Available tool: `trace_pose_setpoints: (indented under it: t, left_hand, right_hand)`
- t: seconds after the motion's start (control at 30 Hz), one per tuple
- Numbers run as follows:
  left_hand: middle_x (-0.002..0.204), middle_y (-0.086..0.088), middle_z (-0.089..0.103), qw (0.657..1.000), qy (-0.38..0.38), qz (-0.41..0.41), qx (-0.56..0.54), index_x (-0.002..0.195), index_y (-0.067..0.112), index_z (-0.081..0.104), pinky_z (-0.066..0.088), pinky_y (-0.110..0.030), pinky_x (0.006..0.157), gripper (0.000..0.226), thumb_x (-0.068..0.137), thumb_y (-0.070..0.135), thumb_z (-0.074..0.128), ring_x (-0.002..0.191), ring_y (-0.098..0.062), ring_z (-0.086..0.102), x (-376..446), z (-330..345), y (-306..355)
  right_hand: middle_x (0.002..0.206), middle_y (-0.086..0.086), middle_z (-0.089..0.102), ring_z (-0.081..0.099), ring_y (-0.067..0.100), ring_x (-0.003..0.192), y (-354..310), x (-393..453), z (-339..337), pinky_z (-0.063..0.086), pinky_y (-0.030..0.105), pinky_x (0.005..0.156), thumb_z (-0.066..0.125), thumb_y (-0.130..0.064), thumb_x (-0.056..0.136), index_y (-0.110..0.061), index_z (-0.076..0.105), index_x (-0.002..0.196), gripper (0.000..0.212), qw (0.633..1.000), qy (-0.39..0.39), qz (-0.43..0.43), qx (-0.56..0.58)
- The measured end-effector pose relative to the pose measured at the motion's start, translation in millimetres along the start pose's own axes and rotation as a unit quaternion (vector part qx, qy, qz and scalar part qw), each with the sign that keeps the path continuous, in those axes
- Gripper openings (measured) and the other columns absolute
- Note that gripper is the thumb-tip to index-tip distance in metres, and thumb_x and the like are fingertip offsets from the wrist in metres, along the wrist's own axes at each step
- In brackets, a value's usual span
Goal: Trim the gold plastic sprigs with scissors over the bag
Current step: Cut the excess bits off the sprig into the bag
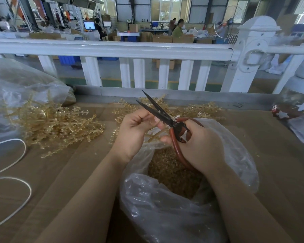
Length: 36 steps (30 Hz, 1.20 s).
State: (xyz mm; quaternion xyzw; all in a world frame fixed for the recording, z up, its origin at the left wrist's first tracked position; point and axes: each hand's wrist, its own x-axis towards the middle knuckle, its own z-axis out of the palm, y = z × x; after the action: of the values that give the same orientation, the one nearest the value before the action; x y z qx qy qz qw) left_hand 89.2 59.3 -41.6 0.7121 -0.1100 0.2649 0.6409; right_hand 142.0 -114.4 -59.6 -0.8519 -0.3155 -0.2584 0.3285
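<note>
My right hand (199, 144) grips the red handles of black-bladed scissors (158, 109), whose blades stand apart and point up and left. My left hand (133, 132) pinches a gold plastic sprig (155, 135) just left of the blades' pivot, with its stem hanging between both hands. Both hands are above the open mouth of a clear plastic bag (165, 204) that holds small gold trimmings (170, 171).
A heap of gold sprigs (54, 125) spills from a second clear bag (16, 88) at the left. More sprigs (200, 109) lie behind the hands. A white cord (23, 186) loops at the left. A white fence (112, 50) bounds the brown table's (270, 155) far edge.
</note>
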Motion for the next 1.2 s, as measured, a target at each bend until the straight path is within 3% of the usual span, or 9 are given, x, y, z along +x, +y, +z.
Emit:
trace_pose_setpoints:
  t: [0.13, 0.27, 0.4, 0.7, 0.87, 1.0, 1.13, 1.2]
  left_hand:
    - [0.075, -0.010, 0.064, 1.000, -0.006, -0.005, 0.005, 0.090, -0.011, 0.065, 0.047, -0.029, 0.082, 0.014, 0.095, -0.006, 0.053, 0.077, -0.019, 0.063, 0.5, 0.0, -1.5]
    - [0.075, -0.008, 0.066, 1.000, -0.004, -0.006, -0.005, 0.091, -0.010, 0.066, 0.047, -0.029, 0.082, 0.019, 0.090, 0.006, 0.057, 0.077, -0.019, 0.064, -0.3, 0.1, -2.9]
    - [0.075, -0.007, 0.067, 1.000, -0.007, 0.001, -0.005, 0.090, -0.007, 0.066, 0.047, -0.027, 0.081, 0.018, 0.090, 0.006, 0.055, 0.076, -0.017, 0.064, -0.3, 0.2, -2.8]
    - [0.076, -0.012, 0.064, 1.000, 0.008, -0.004, -0.002, 0.092, -0.013, 0.064, 0.049, -0.033, 0.083, 0.015, 0.095, -0.004, 0.053, 0.077, -0.020, 0.063, -0.6, -1.0, -4.1]
    - [0.075, -0.010, 0.064, 0.999, 0.027, -0.018, -0.009, 0.088, -0.003, 0.066, 0.048, -0.030, 0.081, 0.015, 0.095, -0.003, 0.053, 0.075, -0.018, 0.062, -0.3, -0.5, -2.5]
    - [0.076, -0.011, 0.066, 0.999, 0.021, -0.027, -0.003, 0.081, 0.003, 0.068, 0.047, -0.029, 0.083, 0.017, 0.095, 0.003, 0.057, 0.078, -0.016, 0.063, -0.3, 0.9, -2.0]
    - [0.083, -0.021, 0.067, 1.000, 0.007, -0.023, -0.003, 0.083, 0.000, 0.070, 0.050, -0.035, 0.086, 0.015, 0.094, 0.002, 0.060, 0.084, -0.026, 0.065, -0.6, 2.7, -3.5]
    - [0.084, -0.016, 0.070, 1.000, 0.003, -0.020, 0.007, 0.082, -0.002, 0.070, 0.050, -0.036, 0.088, 0.015, 0.093, 0.003, 0.061, 0.088, -0.026, 0.065, 0.2, 2.5, -4.8]
  right_hand:
    - [0.064, -0.031, 0.040, 0.044, -0.009, 0.059, -0.5, 0.7, 0.0, 0.042, 0.016, 0.055, 0.043, -0.090, 0.073, -0.030, 0.064, 0.093, 0.068, 1.000, -0.006, 0.005, 0.004]
    - [0.065, -0.031, 0.041, 0.045, -0.006, 0.059, -1.4, 0.7, -0.4, 0.045, 0.018, 0.057, 0.037, -0.094, 0.071, -0.030, 0.065, 0.094, 0.074, 1.000, -0.008, 0.007, 0.008]
    - [0.061, -0.028, 0.043, 0.046, -0.008, 0.057, -2.1, -0.3, -1.1, 0.040, 0.014, 0.053, 0.042, -0.092, 0.072, -0.030, 0.064, 0.088, 0.067, 1.000, 0.000, 0.005, 0.017]
    - [0.063, -0.016, 0.057, 0.052, 0.000, 0.058, 1.6, 0.0, 2.1, 0.049, 0.020, 0.053, 0.041, -0.092, 0.073, -0.027, 0.065, 0.080, 0.070, 1.000, 0.000, 0.010, 0.003]
    - [0.066, -0.017, 0.061, 0.056, 0.001, 0.060, 1.5, -0.5, 2.9, 0.050, 0.019, 0.056, 0.039, -0.092, 0.074, -0.027, 0.067, 0.081, 0.071, 0.999, -0.010, 0.015, 0.031]
    - [0.064, -0.017, 0.062, 0.059, 0.000, 0.062, 4.0, -0.4, 4.7, 0.045, 0.015, 0.057, 0.051, -0.087, 0.069, -0.030, 0.065, 0.075, 0.059, 0.995, -0.040, 0.064, 0.071]
    - [0.066, -0.014, 0.065, 0.062, 0.003, 0.064, 1.5, 2.1, 3.8, 0.053, 0.024, 0.062, 0.059, -0.075, 0.069, -0.028, 0.068, 0.077, 0.049, 0.987, -0.071, 0.101, 0.106]
    - [0.067, -0.017, 0.065, 0.062, 0.000, 0.068, -0.7, 3.0, 3.2, 0.049, 0.015, 0.060, 0.065, -0.066, 0.071, -0.033, 0.067, 0.077, 0.034, 0.981, -0.079, 0.112, 0.139]
